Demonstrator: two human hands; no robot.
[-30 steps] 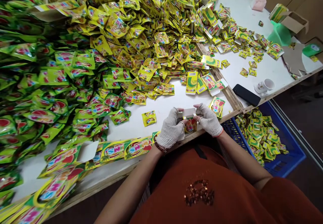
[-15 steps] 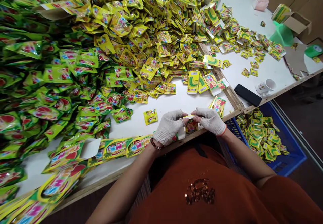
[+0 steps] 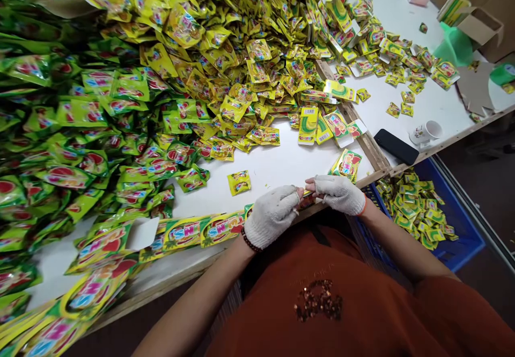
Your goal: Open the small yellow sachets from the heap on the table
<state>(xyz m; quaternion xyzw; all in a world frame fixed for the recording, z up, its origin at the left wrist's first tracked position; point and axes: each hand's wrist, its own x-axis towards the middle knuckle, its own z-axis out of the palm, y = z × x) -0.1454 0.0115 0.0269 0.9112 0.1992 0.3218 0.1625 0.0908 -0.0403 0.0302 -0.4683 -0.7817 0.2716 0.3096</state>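
Observation:
Both my hands wear white fingerless gloves and meet at the table's near edge. My left hand (image 3: 274,215) is closed on the left end of a small printed carton (image 3: 306,202). At its other end, the fingers of my right hand (image 3: 340,192) press on the top edge. Most of the carton is hidden by my hands. A single yellow sachet (image 3: 239,182) lies beyond my left hand. Just past my right hand rests another printed carton (image 3: 346,165). A row of flat printed cartons (image 3: 185,233) runs along the edge to the left.
Heaped green sachets (image 3: 92,164) and yellow sachets (image 3: 225,62) cover the left and back. A wooden divider (image 3: 372,150) crosses the table. Right of it lie a black phone (image 3: 396,146) and a mug (image 3: 426,132). Below stands a blue crate (image 3: 462,244) of small yellow packs.
The carton has tipped, so its front shows less than before. My left hand has turned palm-down over its end, and my right fingers now lie flatter along the top.

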